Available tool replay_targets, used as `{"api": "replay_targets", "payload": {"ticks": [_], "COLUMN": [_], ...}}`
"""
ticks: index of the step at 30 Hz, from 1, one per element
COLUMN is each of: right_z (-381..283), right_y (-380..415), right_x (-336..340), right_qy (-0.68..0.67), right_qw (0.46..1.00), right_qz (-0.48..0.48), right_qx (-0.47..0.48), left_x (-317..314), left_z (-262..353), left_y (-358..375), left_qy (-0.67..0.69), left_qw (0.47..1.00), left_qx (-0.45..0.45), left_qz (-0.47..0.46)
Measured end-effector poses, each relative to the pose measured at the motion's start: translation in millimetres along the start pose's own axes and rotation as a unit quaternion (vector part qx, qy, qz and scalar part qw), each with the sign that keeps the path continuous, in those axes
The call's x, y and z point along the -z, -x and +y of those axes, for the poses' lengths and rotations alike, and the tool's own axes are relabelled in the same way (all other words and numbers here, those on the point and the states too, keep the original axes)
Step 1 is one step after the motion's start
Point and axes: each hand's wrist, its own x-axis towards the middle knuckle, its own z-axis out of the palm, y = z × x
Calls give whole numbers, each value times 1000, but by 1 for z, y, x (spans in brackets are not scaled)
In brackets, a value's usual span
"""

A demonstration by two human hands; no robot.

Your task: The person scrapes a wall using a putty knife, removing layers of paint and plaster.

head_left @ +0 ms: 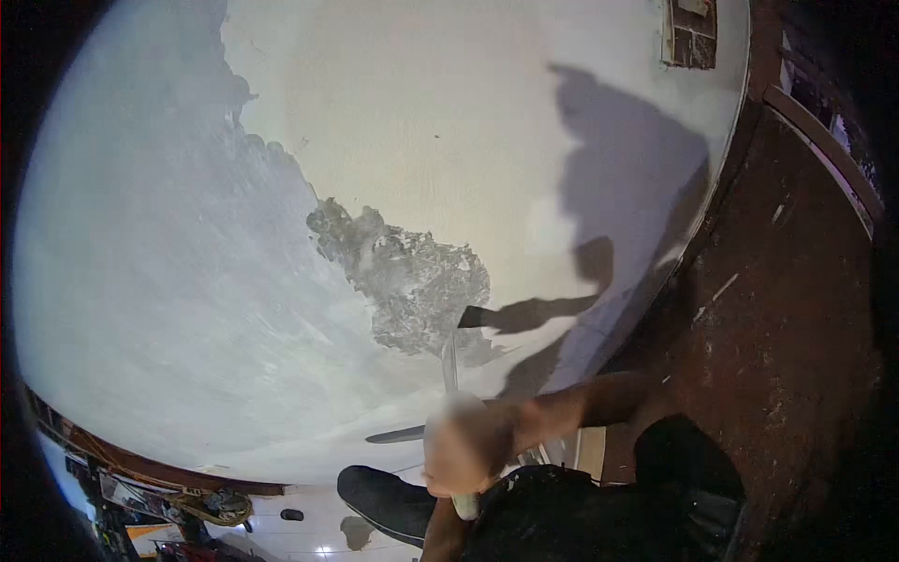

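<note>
One hand (pixel 464 450), scraper (pixel 450 361) on wall (pixel 421 140), no writing legible

**Scraper blade set against a flaking wall**

A scraper (pixel 450 361), its narrow pale blade seen nearly edge-on, points up from a blurred hand (pixel 464 450) and meets the wall (pixel 169 281) at the lower edge of a rough grey patch (pixel 412 276). The patch is ragged and mottled, with crumbling edges, and lies between smooth cream paint above and a broad, streaky grey-white coat to the left and below. The blade's shadow falls dark on the wall just to the right of the tip. The handle is hidden in the grip.
</note>
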Motion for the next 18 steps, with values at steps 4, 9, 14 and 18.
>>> {"api": "replay_targets", "payload": {"ticks": [4,9,14,18], "right_z": [21,-11,23,4], "right_y": [44,8,24,26], "right_x": [9,20,24,34], "right_qy": [40,-24,21,23], "right_qw": [979,999,997,988], "right_qz": [-127,-34,-65,-145], "right_qx": [-156,-9,-40,-41], "left_x": [-12,-3,-13,-27], "left_z": [-21,-1,-1,-10], "left_y": [-10,-9,-7,-13], "left_qy": [185,169,158,168], "left_qw": [950,953,957,950], "left_qx": [245,239,230,249], "left_qz": [-63,-74,-76,-81]}}
